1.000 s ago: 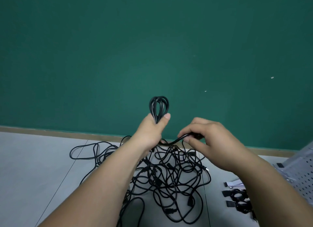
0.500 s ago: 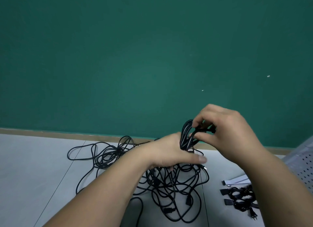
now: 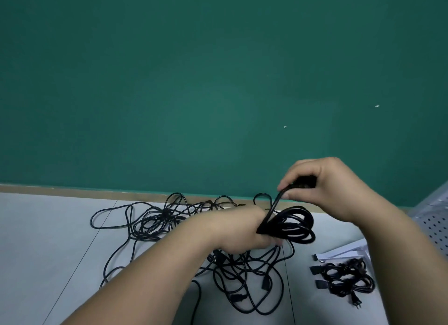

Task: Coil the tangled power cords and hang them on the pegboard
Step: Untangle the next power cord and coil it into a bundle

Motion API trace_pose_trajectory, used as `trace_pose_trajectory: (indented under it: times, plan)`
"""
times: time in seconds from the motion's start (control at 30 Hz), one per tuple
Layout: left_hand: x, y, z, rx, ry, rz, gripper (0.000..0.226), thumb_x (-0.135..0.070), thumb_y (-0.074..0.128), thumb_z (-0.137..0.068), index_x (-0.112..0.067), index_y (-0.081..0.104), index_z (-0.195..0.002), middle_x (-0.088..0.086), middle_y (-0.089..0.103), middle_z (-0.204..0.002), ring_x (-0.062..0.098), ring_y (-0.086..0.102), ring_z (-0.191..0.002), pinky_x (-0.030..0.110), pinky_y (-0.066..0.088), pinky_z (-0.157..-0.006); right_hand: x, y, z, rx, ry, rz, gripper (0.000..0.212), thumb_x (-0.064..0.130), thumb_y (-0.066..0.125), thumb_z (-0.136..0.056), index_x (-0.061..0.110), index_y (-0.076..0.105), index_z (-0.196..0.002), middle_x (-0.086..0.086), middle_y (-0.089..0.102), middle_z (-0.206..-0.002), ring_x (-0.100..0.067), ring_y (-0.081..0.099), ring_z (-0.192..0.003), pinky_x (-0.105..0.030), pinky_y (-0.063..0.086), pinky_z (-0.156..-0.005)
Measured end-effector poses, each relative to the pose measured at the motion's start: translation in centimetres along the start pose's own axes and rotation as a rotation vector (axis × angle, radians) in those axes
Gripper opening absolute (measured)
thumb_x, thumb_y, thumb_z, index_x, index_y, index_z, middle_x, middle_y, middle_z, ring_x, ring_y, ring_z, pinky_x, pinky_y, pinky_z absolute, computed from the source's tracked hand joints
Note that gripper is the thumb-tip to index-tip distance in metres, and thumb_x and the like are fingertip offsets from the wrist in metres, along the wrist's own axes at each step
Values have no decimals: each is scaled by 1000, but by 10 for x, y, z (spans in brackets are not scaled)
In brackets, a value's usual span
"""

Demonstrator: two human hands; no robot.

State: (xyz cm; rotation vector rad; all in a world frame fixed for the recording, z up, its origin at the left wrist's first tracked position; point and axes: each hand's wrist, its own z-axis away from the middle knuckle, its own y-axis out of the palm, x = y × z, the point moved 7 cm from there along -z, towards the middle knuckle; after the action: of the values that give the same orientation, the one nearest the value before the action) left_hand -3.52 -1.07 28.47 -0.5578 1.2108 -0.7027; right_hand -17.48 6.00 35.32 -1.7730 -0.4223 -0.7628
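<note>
While the left hand grips a black cord coil at its gathered end, fingers curled round the loops, the coil juts toward 3 o'clock of that fist, held above the floor. Right hand, at 1 o'clock from the coil, pinches the cord's free end between thumb and fingers. A taut strand runs from that pinch down toward 7 o'clock to the left fist. The dark bit inside the right fingers is blurred; plug or plain cord, cannot tell. Tangled cords sprawl on the grey floor under both forearms, some plugs showing at 6 o'clock. Toward 4 o'clock of the frame, coiled bundles lie just beside white strips. Pegboard corner shows at 3 o'clock, at the frame edge. Green wall fills the upper half.
</note>
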Motion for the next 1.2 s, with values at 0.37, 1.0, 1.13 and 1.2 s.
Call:
trace_pose_trajectory:
  times: [0.37, 1.0, 1.13, 1.2]
  plan:
    - [2, -39, 11, -435, 65, 637, 23, -18, 59, -109, -23, 71, -90, 3, 49, -63, -1, 51, -61, 24, 44, -68, -34, 47, -13, 33, 171, -218, 27, 20, 71, -100, 38, 81, -82, 4, 71, -68, -13, 53, -57, -32, 45, -59]
    - [57, -42, 6, -472, -353, 43, 21, -18, 45, -105, -21, 25, -112, 3, 51, -93, 23, 53, -78, 44, 48, -71, 31, 78, -5, 320, 49, 693, 23, 49, 47, -108, 29, 56, -100, 5, 59, -82, -25, 58, -80, -37, 43, -65]
    - [53, -41, 4, -503, -340, 0, 19, -21, 46, -105, -21, 26, -103, 7, 52, -92, 23, 51, -75, 44, 46, -67, 34, 75, 1, 243, 29, 690, 22, 47, 48, -107, 30, 45, -93, 6, 57, -80, -25, 57, -76, -38, 45, -64]
    - [57, -40, 2, -497, -341, 29, 21, -24, 48, -105, -20, 28, -102, 4, 50, -89, 19, 47, -71, 40, 39, -61, 33, 73, 3, 165, 15, 575, 15, 45, 52, -106, 31, 52, -99, 9, 59, -79, -21, 58, -75, -39, 49, -68]
